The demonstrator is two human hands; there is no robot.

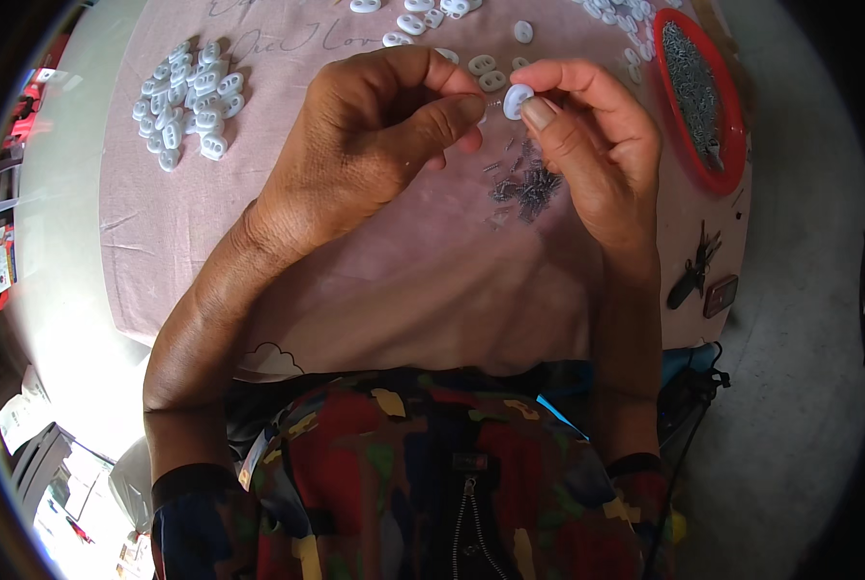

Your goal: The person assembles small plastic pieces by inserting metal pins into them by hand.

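Observation:
My left hand point(374, 135) is closed, thumb and forefinger pinching one end of a small metal spring point(494, 103). The spring points toward a white oval cord lock piece point(517, 101), which my right hand point(597, 135) grips between thumb and fingertips. Whether the spring touches the piece I cannot tell. Below the two hands, a loose pile of small dark springs point(529, 188) lies on the pink cloth. Several white two-holed cord lock pieces point(491, 80) rest just beyond my fingers.
A heap of white two-holed cord locks point(191, 97) sits at the left of the pink tablecloth point(374, 300). At the right stands a red basin point(732, 179) full of small metal parts. Keys point(698, 266) and a small dark rectangular object point(720, 296) lie near the right edge.

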